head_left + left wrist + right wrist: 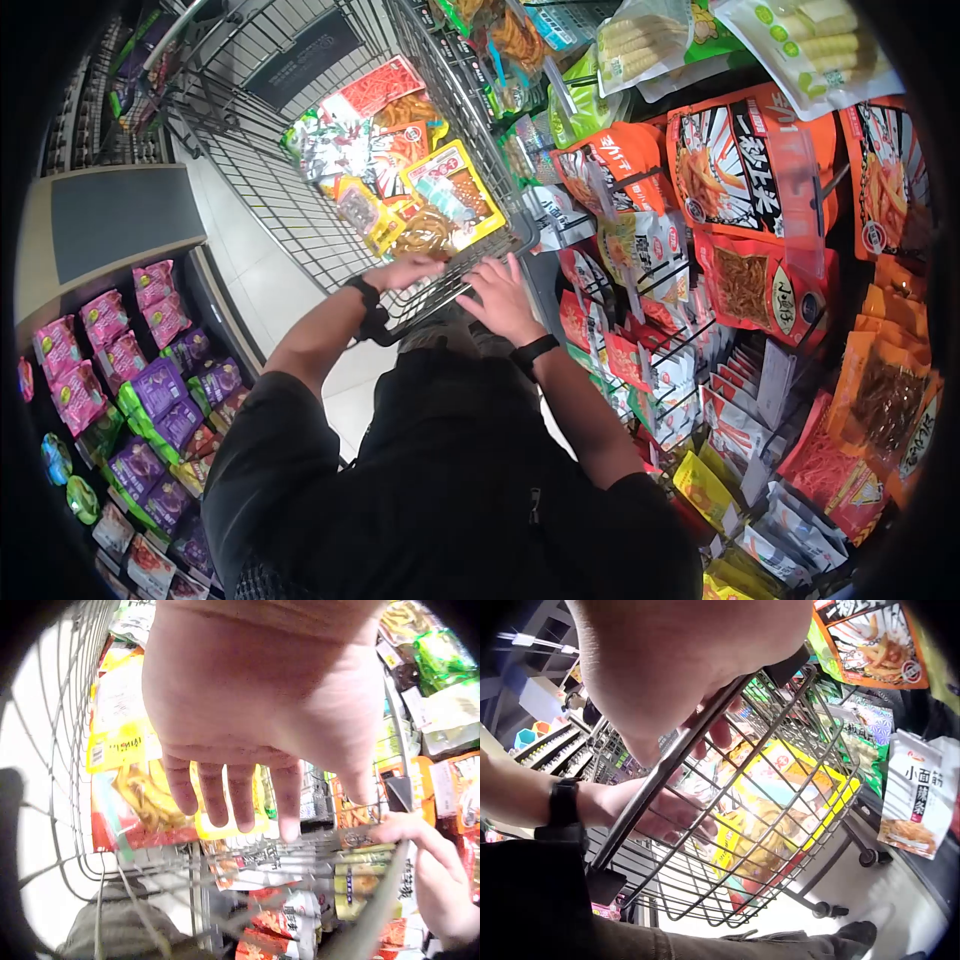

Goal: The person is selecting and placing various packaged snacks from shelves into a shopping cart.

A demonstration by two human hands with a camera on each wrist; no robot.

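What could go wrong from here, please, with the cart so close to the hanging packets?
The cart sits beside the hanging packets; pushed on, it could snag them off their hooks.
The left hand hangs over the wire rim while the right hand grips the handle, so fingers might get caught.

Wire cart (262,172) on pale floor (255,288). Flat on the mesh bottom: yellow packet (452,200) at the near end, red packet (380,88) at the far end, more snack packets overlapping between them.
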